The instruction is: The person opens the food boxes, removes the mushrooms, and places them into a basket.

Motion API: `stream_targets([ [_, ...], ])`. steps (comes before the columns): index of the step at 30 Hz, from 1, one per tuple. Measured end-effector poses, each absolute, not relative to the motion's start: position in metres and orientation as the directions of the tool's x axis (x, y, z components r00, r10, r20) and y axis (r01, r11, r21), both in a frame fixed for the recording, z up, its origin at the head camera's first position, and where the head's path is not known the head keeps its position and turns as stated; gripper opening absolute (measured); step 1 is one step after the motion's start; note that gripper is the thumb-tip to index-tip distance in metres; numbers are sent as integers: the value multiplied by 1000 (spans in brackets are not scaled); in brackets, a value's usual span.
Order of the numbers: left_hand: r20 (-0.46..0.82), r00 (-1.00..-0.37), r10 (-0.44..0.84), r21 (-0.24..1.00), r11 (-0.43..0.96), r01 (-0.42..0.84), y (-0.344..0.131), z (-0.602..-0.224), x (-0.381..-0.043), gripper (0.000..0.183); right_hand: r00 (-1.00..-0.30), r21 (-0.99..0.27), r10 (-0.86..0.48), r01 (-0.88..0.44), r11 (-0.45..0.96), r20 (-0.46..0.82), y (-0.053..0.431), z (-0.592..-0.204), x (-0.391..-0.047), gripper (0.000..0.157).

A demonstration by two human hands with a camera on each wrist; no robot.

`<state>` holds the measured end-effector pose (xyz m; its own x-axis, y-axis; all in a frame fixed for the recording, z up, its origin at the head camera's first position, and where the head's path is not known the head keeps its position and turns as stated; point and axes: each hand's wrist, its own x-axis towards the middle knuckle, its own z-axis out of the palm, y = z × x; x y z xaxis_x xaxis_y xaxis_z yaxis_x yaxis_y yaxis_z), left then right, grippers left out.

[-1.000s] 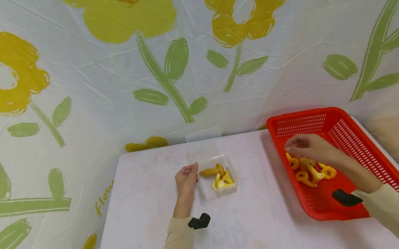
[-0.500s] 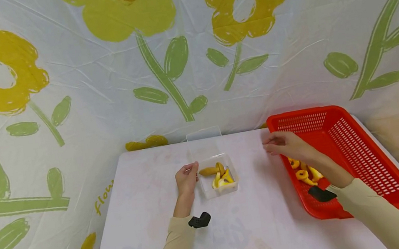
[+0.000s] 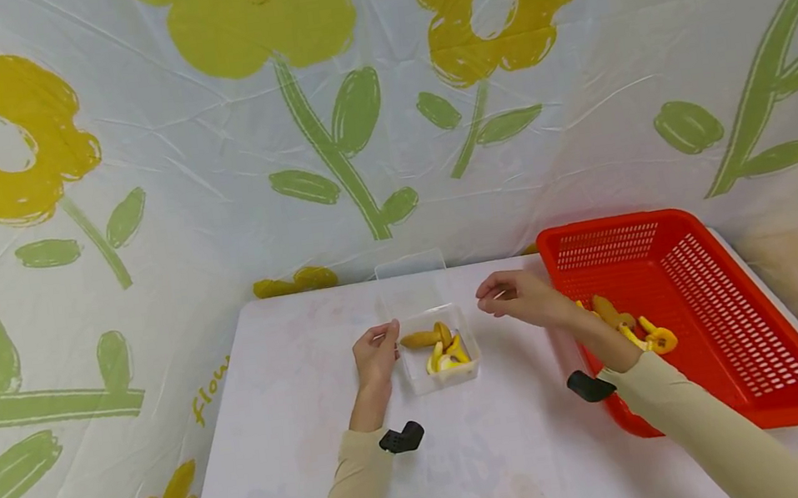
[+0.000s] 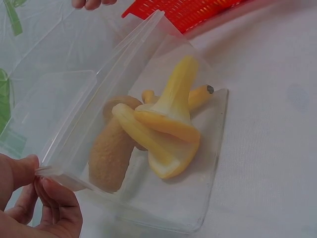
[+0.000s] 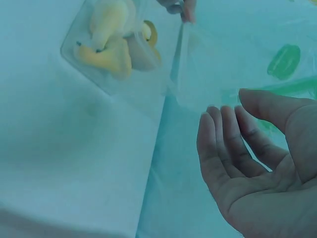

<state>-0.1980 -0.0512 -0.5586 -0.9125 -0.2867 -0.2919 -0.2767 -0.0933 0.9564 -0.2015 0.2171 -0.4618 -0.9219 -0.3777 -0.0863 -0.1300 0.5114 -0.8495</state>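
Head view: A square clear plastic box (image 3: 446, 379) stands on the white worktop (image 3: 502, 458), to the left of a red perforated plastic basket (image 3: 719, 383). Its clear lid (image 3: 409, 264) lies back toward the wall, which leaves the mouth uncovered. The left hand (image 3: 375, 360) is at the box's rear left corner, apparently to steady this light container. The right hand (image 3: 522, 297) is between box and basket. The basket contains further yellow and brown mushroom-shaped pieces (image 3: 658, 340).

Left wrist view: Thumb and fingers pinch the corner where rim and lid meet; this edge grip keeps the hand outside the mouth. Inside, a brown mushroom (image 4: 110, 161) leans along the lid-side wall, with yellow mushrooms (image 4: 173, 99) stacked loosely beside it.

Right wrist view: The right fingers are gently curved, apart from the thumb, and hold nothing.
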Motion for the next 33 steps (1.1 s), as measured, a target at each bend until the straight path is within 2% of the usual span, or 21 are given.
stream_targets([
  [10,-302,-912,-279,953,-93,-288,-51,-556,-199,30,-872,-840,-486,-216,499,-64,176,-477,-210,20],
  [17,-286,-915,-286,958,-100,-268,-52,-558,-199,29,-793,-818,-608,-322,476,-42,150,-493,-214,22],
  [26,-289,-913,-287,957,-99,-272,-53,-559,-200,28,-731,-736,-677,-410,539,-89,136,-501,-213,17],
  [30,-293,-910,-293,956,-93,-278,-53,-559,-201,27,-723,-683,-681,-440,583,-115,132,-500,-210,17],
  [33,-297,-908,-294,955,-97,-281,-53,-558,-201,27,-743,-641,-650,-424,640,-157,129,-498,-209,15],
])
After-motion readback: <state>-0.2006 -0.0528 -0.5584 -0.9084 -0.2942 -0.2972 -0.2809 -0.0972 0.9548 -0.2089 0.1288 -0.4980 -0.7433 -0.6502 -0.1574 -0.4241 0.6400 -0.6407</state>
